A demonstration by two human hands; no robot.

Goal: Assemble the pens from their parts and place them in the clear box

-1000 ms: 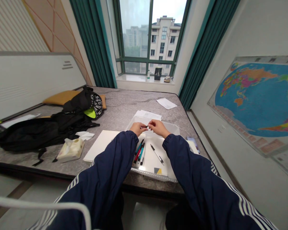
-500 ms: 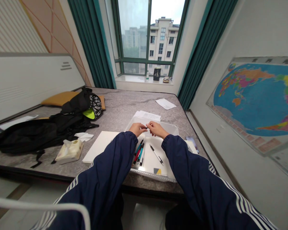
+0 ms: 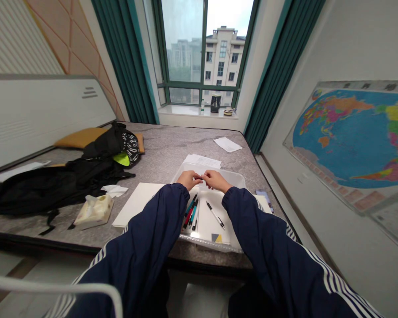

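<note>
My left hand (image 3: 189, 180) and my right hand (image 3: 216, 180) meet fingertip to fingertip over the far part of a clear plastic bin (image 3: 239, 180). Both are closed in a pinch around a small dark piece (image 3: 200, 178), mostly covered by the fingers; its kind I cannot make out. Below the hands, a white board (image 3: 204, 221) lies in the bin. Several pens (image 3: 190, 213) in teal, red and black are bunched on its left side. A single black-and-white pen (image 3: 215, 215) lies slanted to the right of them.
White sheets (image 3: 203, 160) lie behind the bin, with another paper (image 3: 227, 144) farther back. Left of the bin are a large white pad (image 3: 135, 201), a tissue box (image 3: 94, 211) and a black backpack (image 3: 61, 182). A white curved bar (image 3: 96, 289) crosses the lower left.
The fingertips have drawn slightly closer together, covering more of the small dark piece. The whole view has shifted a little; the pens lie as before.
</note>
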